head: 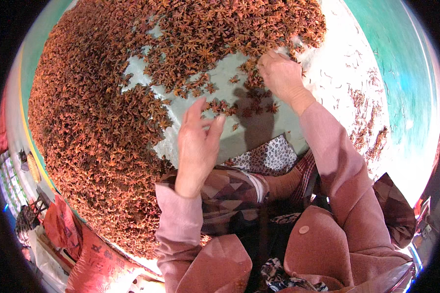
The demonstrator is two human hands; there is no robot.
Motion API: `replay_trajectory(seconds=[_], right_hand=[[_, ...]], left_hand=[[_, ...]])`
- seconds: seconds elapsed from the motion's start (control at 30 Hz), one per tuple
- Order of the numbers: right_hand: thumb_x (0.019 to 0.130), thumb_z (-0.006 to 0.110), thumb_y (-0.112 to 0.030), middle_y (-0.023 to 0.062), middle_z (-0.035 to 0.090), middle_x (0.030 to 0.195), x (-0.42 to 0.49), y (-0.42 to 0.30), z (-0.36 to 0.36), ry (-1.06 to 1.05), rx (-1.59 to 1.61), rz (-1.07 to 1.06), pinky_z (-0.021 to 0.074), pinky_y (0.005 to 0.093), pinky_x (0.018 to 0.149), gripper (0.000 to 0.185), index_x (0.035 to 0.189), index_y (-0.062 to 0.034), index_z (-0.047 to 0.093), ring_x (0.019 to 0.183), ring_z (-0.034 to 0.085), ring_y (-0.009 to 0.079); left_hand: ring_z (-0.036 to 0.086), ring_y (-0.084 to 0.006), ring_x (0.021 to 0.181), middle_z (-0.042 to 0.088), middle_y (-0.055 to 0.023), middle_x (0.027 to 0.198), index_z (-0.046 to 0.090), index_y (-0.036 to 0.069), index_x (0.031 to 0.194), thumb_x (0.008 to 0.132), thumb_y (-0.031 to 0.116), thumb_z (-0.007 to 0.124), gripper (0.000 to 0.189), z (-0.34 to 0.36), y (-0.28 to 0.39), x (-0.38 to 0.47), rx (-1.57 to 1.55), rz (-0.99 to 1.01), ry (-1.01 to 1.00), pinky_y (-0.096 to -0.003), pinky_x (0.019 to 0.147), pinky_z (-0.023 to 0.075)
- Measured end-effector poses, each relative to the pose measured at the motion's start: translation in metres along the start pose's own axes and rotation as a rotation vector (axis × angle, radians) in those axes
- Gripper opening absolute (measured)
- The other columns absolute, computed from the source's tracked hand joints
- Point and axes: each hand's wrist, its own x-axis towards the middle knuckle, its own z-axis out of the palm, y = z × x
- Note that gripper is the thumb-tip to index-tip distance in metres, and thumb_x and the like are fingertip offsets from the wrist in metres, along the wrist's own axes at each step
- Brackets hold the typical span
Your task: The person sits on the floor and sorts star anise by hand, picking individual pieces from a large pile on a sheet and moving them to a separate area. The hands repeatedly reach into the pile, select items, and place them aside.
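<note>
A broad heap of dried star anise (106, 121) curves along the left and top of the view, on a pale sheet (223, 77). My left hand (200, 141) hovers over the heap's inner edge, thumb and fingers apart, with nothing seen between them. My right hand (278, 73) reaches to the heap's edge at upper right, palm down, fingers bent among star anise pods; whether it grips one is hidden. A few loose star anise pods (222, 107) lie on the sheet between my hands, partly in shadow.
Thin stems or broken bits (366, 135) are scattered on the bright sheet at right. A leopard-print cloth (267, 155) lies by my folded leg. A red printed sack (99, 263) stands at lower left, with a corn cob (33, 166) farther up the left side.
</note>
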Motion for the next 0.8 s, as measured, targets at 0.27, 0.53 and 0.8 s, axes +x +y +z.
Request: replay_trajectory(seconds=[0.27,0.53,0.8], right_hand=[[0.089,0.063,-0.016,0.0068,0.063,0.100,-0.010,0.007,-0.006,0.172,0.059,-0.061,0.0560,0.0391,0.070,0.015,0.101,-0.0085,0.065,0.089,0.067,0.0249],[0.081,0.060,-0.007,0.0099,0.058,0.106,0.014,-0.001,0.005,-0.046,-0.133,-0.147,0.0566,0.0406,0.076,0.021,0.102,-0.0054,0.062,0.102,0.063,0.0298],[0.078,0.062,-0.001,0.0053,0.059,0.114,0.005,0.006,-0.002,0.040,-0.013,0.061,0.0561,0.0378,0.073,0.034,0.111,-0.0122,0.063,0.103,0.063,0.0266]], left_hand=[[0.069,-0.0237,0.092,0.060,-0.0241,0.122,0.044,-0.008,0.136,0.097,0.011,0.058,0.045,0.034,0.003,0.031,-0.214,0.020,0.092,-0.0354,0.077,0.0550],[0.070,-0.0205,0.086,0.066,-0.0180,0.114,0.050,-0.007,0.131,0.099,0.011,0.055,0.037,0.039,-0.016,0.022,-0.366,-0.128,-0.030,-0.0305,0.072,0.0554],[0.070,-0.0241,0.084,0.069,-0.0193,0.105,0.054,-0.005,0.126,0.097,0.013,0.058,0.035,0.041,-0.020,0.040,-0.257,-0.109,0.029,-0.0353,0.073,0.0551]])
